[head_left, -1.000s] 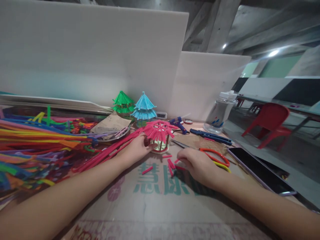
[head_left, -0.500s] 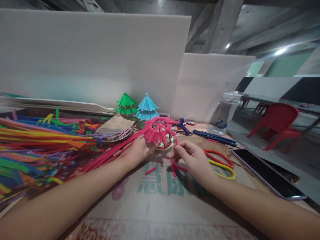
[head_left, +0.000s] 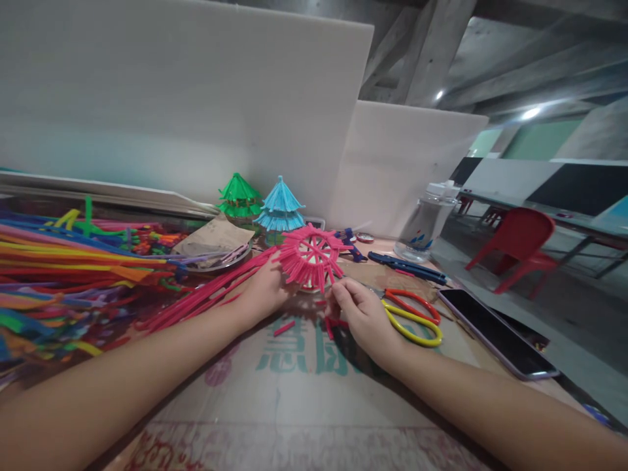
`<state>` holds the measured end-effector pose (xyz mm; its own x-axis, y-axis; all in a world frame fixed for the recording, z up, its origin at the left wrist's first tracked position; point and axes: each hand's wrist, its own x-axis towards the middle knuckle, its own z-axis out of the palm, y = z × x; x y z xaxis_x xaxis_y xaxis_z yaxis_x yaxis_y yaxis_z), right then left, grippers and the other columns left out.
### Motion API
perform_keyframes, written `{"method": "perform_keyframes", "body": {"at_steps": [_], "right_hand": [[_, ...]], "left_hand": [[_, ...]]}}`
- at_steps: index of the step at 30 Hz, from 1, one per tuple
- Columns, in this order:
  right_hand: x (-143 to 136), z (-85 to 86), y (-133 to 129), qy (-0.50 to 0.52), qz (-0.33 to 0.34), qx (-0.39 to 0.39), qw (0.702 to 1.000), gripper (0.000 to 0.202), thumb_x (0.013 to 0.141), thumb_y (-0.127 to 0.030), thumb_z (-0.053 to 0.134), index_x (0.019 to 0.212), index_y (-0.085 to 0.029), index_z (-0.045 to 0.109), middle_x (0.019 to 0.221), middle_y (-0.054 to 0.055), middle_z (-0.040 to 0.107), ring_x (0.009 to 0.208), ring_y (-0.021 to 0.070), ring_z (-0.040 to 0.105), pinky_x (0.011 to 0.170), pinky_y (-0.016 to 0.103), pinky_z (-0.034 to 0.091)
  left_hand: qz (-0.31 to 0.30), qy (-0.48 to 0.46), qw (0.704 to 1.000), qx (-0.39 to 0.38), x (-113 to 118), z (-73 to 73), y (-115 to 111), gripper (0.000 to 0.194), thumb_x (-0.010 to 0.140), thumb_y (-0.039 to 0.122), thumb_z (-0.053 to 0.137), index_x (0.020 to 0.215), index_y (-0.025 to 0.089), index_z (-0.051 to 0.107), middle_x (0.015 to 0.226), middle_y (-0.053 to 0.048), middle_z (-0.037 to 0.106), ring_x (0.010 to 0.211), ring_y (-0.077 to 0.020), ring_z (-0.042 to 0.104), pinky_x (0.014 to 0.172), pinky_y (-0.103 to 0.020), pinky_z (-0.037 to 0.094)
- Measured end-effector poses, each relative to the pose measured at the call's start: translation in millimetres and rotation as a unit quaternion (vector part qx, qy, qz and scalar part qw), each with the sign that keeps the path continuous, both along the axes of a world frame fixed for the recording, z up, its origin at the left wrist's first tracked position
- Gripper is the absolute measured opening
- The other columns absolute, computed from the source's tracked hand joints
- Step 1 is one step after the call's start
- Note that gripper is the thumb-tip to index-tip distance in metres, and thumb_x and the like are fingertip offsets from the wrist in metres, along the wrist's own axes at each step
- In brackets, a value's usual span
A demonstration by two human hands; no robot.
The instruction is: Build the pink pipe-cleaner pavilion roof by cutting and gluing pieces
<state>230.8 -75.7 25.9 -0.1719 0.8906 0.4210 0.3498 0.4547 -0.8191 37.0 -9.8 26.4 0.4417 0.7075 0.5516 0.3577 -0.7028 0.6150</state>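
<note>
My left hand (head_left: 269,286) grips the near left side of a pink pipe-cleaner canopy (head_left: 314,247), a spoked ring with short strips fanning outward; its fingertips are partly hidden beneath it. Between the thumb and fingers of my right hand (head_left: 360,317) is a short pink pipe-cleaner piece (head_left: 331,278), its upper end at the canopy's near right rim; whether it touches is unclear. Cut pink pieces (head_left: 284,328) lie on the printed board below. Long pink pipe cleaners (head_left: 196,297) run beside my left forearm.
Behind stand a green canopy (head_left: 239,196) and a blue one (head_left: 280,206). Colourful pipe cleaners (head_left: 73,261) heap at left. To the right are scissors (head_left: 415,327), a blue utility knife (head_left: 407,267), a glue gun (head_left: 352,247), a phone (head_left: 498,333) and a clear bottle (head_left: 426,222).
My right hand has brought the short pink piece up to the canopy's rim. The canopy has tipped to face me more. The whole view has shifted slightly.
</note>
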Motion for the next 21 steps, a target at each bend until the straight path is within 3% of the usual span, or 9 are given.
{"method": "perform_keyframes", "body": {"at_steps": [7,21], "right_hand": [[0.4,0.1,1.0,-0.06,-0.027,0.043,0.997,0.038,0.099,-0.041,0.043,0.067,-0.021,0.053,0.062,-0.002,0.056,0.06,0.0137,0.053,0.06,0.025,0.04],[0.4,2.0,2.6,-0.073,-0.027,0.041,0.996,0.038,0.098,-0.036,0.043,0.063,-0.022,0.048,0.059,-0.004,0.05,0.056,0.0122,0.048,0.059,0.024,0.037]], "left_hand": [[-0.009,0.016,1.0,-0.001,-1.3,-0.2,-1.4,0.027,0.084,0.024,0.059,0.107,0.018,0.072,0.106,-0.008,0.074,0.101,-0.025,0.067,0.102,-0.04,0.049],[-0.035,-0.007,0.999,-0.025,0.3,-1.4,-2.3,0.025,0.077,0.018,0.064,0.101,0.017,0.073,0.1,-0.008,0.074,0.101,-0.0275,0.068,0.097,-0.042,0.052]]}}
